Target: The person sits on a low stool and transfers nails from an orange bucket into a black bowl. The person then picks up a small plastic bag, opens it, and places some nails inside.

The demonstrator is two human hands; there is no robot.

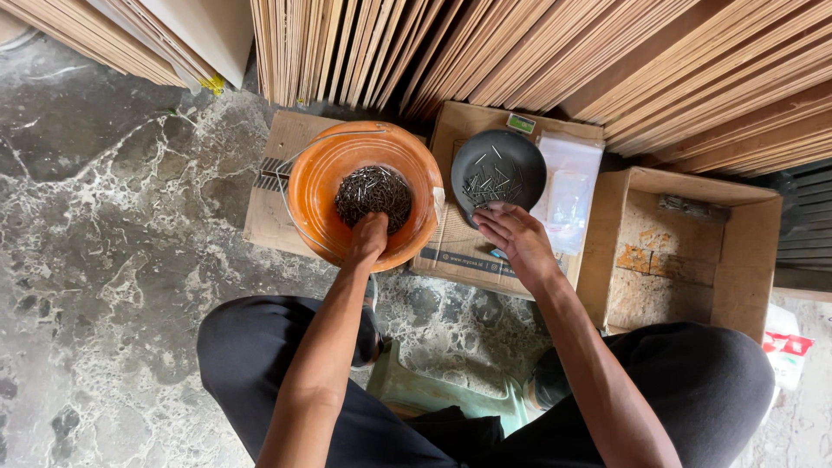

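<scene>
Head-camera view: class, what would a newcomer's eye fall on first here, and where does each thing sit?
The orange bucket at centre, standing on flattened cardboard, draws the eye, with a dark heap of nails inside and the left hand dipped into it. Just right, a dark round dish with a few scattered nails sits on a cardboard box, the right hand at its near edge. Behind, leaning plywood sheets fill the top.

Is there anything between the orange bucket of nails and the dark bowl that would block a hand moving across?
Nothing visible does. The orange bucket and dark bowl sit side by side on cardboard boxes, with only open space between them.
</scene>
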